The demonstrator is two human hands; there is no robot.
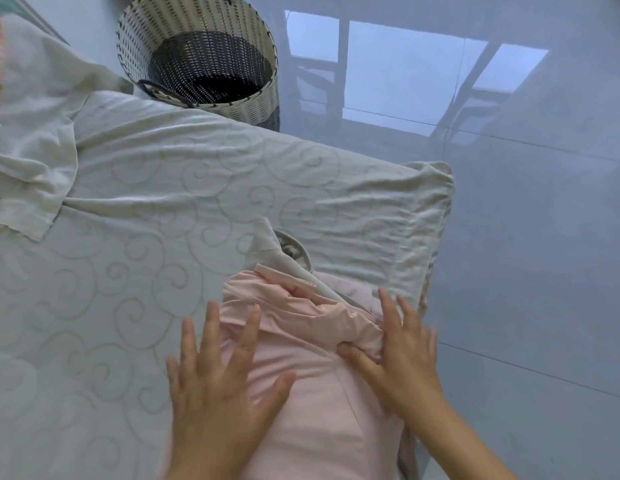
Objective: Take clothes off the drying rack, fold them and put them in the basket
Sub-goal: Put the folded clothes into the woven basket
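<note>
A pale pink garment [322, 403] lies on a surface covered with a white cloth embroidered in swirls [145, 237], near its right front corner. The garment's far part is bunched into folds [339, 323]. My left hand [218, 386] lies flat on the pink cloth with fingers spread. My right hand [402, 351] rests on the garment's right side, fingers straight, thumb pressing against the bunched fold. A woven white and dark basket [253, 105] stands on the floor beyond the surface, its inside dark.
A white garment [34, 140] lies crumpled at the left on the covered surface. A strip of white cloth and a grey round thing [294, 247] show just beyond the pink garment. Glossy grey floor tiles [526, 237] spread to the right.
</note>
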